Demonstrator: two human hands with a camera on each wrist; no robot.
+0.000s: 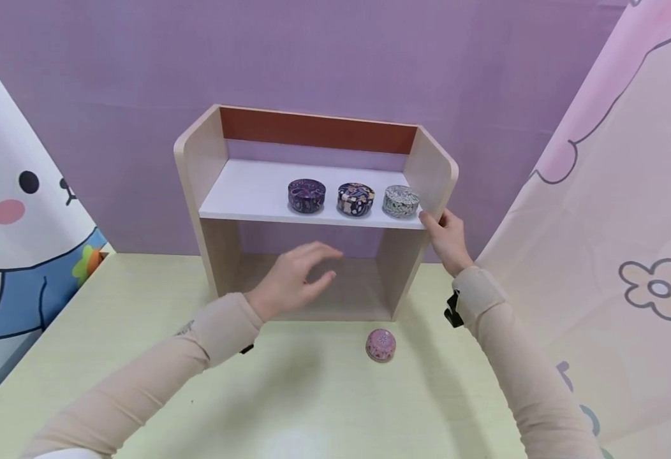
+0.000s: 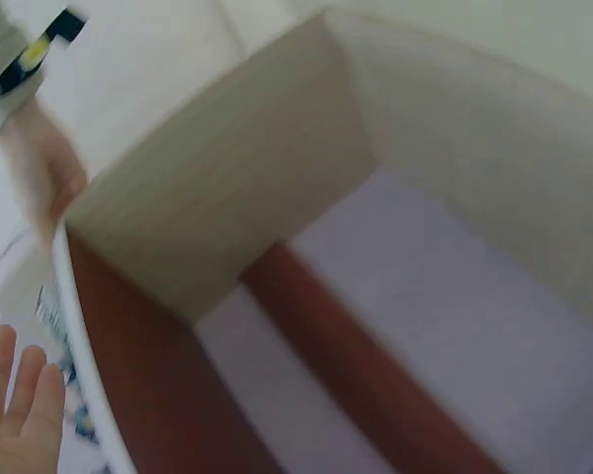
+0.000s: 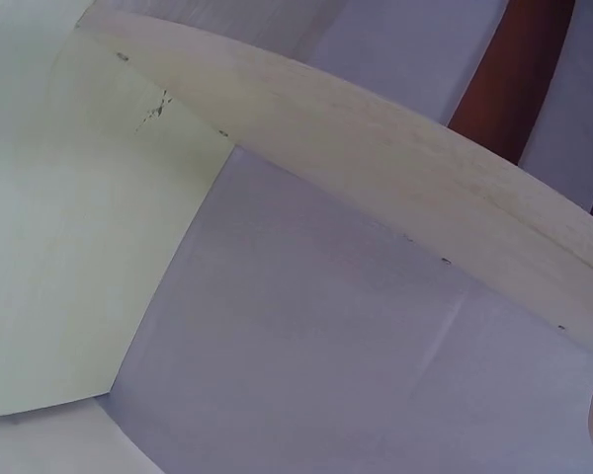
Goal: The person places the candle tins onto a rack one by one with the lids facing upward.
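A light wooden shelf unit point(image 1: 198, 159) stands on a pale green table point(image 1: 140, 299). On its white upper board sit three round tins: a purple tin point(image 1: 306, 195), a dark patterned tin point(image 1: 355, 199) and a grey-white tin point(image 1: 400, 201). A pink tin point(image 1: 381, 345) lies on the table in front of the unit. My left hand point(image 1: 298, 277) hovers before the lower opening, fingers relaxed and holding nothing. My right hand point(image 1: 443, 234) grips the front edge of the unit's right side panel. In the left wrist view, straight fingertips point(image 2: 20, 400) show beside the shelf's inside point(image 2: 227, 178).
A purple wall stands behind the unit. A cartoon-printed cloth point(image 1: 8, 210) hangs at the left and a pink flowered cloth point(image 1: 628, 223) at the right, both close to the table's edges. The right wrist view shows only the side panel point(image 3: 376, 138).
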